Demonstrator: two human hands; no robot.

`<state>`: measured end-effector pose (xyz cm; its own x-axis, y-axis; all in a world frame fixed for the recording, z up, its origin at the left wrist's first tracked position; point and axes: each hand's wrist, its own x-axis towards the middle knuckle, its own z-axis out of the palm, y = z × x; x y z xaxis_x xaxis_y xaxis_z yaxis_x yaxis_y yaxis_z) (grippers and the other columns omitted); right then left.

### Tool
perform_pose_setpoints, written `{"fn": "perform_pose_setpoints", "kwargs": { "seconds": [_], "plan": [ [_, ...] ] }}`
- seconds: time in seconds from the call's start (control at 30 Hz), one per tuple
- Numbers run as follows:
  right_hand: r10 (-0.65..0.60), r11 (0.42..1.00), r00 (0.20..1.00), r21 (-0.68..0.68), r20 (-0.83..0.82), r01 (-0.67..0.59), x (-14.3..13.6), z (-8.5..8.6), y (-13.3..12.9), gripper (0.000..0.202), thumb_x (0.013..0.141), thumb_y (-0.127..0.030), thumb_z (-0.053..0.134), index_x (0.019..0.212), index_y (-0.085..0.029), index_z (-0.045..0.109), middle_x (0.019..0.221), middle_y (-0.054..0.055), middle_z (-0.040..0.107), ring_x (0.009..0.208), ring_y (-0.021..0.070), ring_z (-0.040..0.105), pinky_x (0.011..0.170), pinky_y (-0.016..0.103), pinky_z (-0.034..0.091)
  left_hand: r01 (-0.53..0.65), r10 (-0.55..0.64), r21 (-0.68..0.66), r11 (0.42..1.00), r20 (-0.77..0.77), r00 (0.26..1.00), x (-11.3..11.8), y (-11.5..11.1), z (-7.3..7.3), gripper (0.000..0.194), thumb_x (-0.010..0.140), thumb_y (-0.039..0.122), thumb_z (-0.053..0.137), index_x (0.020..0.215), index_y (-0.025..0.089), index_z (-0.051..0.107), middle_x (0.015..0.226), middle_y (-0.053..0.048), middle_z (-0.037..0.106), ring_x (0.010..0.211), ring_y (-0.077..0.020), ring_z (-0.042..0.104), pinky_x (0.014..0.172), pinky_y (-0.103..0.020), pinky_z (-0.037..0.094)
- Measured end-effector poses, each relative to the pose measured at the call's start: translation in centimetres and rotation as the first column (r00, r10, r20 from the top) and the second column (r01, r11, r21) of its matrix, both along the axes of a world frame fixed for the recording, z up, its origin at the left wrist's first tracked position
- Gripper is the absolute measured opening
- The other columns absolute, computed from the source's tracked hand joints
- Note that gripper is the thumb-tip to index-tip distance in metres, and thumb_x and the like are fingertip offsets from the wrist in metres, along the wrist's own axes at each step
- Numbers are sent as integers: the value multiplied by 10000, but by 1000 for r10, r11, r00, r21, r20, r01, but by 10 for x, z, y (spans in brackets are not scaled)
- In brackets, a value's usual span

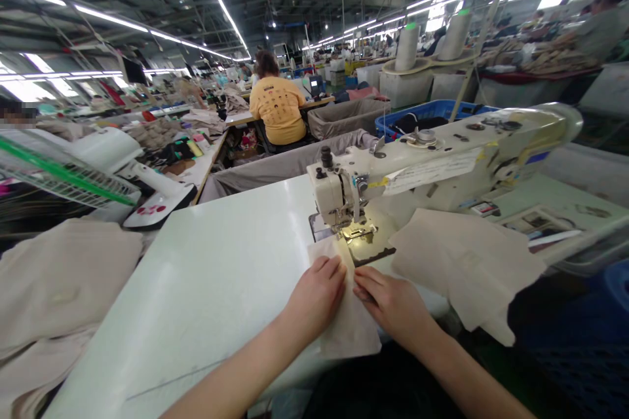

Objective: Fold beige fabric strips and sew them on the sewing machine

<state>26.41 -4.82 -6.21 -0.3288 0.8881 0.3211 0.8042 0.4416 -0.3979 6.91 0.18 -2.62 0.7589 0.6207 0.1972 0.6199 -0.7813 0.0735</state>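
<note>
Pale cloth: a narrow piece (351, 330) lies under my hands, its far end at the needle area of the sewing machine (422, 163), its near end at the front edge of the worktop (246, 255).
Left grip: my left grip (319, 289) is closed on the pale cloth, fingers bunched just in front of the needle area.
Right grip: my right grip (390, 300) is pinched together on the cloth's right edge, just beside the left one.
Blue basket: behind the machine, the blue basket (384, 126) holds dark items, some like cloth.
Long grey bin: the long grey bin (268, 169) stands beyond the worktop; its contents I cannot tell.
Farther bin: behind that, the farther bin (344, 120) has greyish sides, near a person in a yellow shirt (278, 108).
Blue crate: at my lower right, the blue crate (574, 366) is dim; I cannot make out anything inside.
Loose panel: a beige panel (462, 265) lies right of the needle, drooping over the edge.
Beige stack: to my left, a beige stack (66, 281) sits near the fan (103, 157).
</note>
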Motion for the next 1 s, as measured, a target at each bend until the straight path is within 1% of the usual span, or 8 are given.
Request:
{"fn": "perform_pose_setpoints", "kwargs": {
  "seconds": [0.1, 0.23, 0.37, 0.47, 0.63, 0.77, 0.9, 1.0],
  "plan": [
    [-4, 1000, 998, -5, 64, 5, 0, 2, 0, 245, 1006, -199, 486, 1168, -176, 668, 1210, 102, 688, 885, 209, 712, 737, 289, 559, 20, -20, -8, 1000, 38, 999, -3, 1, 1, 260, 960, 124, 492, 1204, 142, 581, 1242, -134, 605, 1118, -262, 565, 961, -419, 562],
    [-10, 997, 992, -69, 122, 19, -2, 13, 8, 181, 994, -184, 529, 1087, -184, 684, 1140, 80, 681, 860, 197, 701, 710, 275, 537, 40, -40, -10, 999, 40, 998, -4, 10, 3, 261, 967, 140, 495, 1210, 123, 587, 1249, -132, 605, 1112, -265, 553, 984, -423, 548],
    [-45, 992, 983, -110, 180, 65, -4, 26, 25, 170, 1011, -229, 538, 1063, -205, 699, 1093, 60, 656, 790, 172, 685, 656, 263, 506, 13, -14, 3, 1000, 10, 1000, -2, 27, 5, 197, 965, 146, 496, 1107, 134, 632, 1162, -126, 627, 1058, -263, 565, 951, -426, 551],
    [-62, 988, 977, -124, 203, 88, -6, 32, 39, 170, 1018, -248, 542, 1070, -220, 701, 1093, 53, 647, 785, 166, 679, 649, 259, 494, -2, 2, 15, 1000, 5, 1000, -2, 41, 6, 158, 958, 154, 509, 1022, 141, 653, 1107, -128, 638, 1053, -269, 569, 937, -431, 551],
    [-88, 985, 968, -122, 235, 119, -7, 39, 54, 187, 1023, -288, 542, 1086, -232, 710, 1135, 61, 648, 789, 183, 678, 655, 266, 491, -25, 24, 34, 999, 13, 1000, -2, 59, 6, 174, 946, 138, 513, 1048, 138, 655, 1118, -135, 652, 1076, -274, 576, 950, -438, 550],
    [-114, 986, 984, -102, 136, 128, -1, 33, 49, 179, 1023, -271, 541, 1102, -238, 698, 1120, 45, 664, 825, 184, 683, 689, 264, 492, -66, 66, 39, 997, 11, 998, -1, 52, 5, 222, 930, 132, 537, 1134, 131, 626, 1220, -141, 631, 1134, -274, 581, 988, -446, 545],
    [-252, 965, 967, -65, 29, 253, 7, 16, 35, 180, 1020, -215, 513, 1088, -210, 679, 1040, 53, 702, 876, 208, 688, 730, 275, 492, -42, 40, 31, 999, 40, 998, -3, 29, -2, 265, 933, 156, 556, 1191, 131, 609, 1317, -153, 599, 1228, -285, 563, 1043, -462, 522],
    [-283, 957, 959, -67, 2, 283, 11, 8, 29, 160, 999, -193, 523, 1042, -207, 677, 1026, 51, 730, 908, 224, 694, 767, 289, 488, -32, 29, 40, 999, 56, 998, -6, 17, -9, 342, 951, 206, 563, 1281, 117, 576, 1351, -161, 591, 1267, -301, 550, 1069, -477, 504]
  ]
}}
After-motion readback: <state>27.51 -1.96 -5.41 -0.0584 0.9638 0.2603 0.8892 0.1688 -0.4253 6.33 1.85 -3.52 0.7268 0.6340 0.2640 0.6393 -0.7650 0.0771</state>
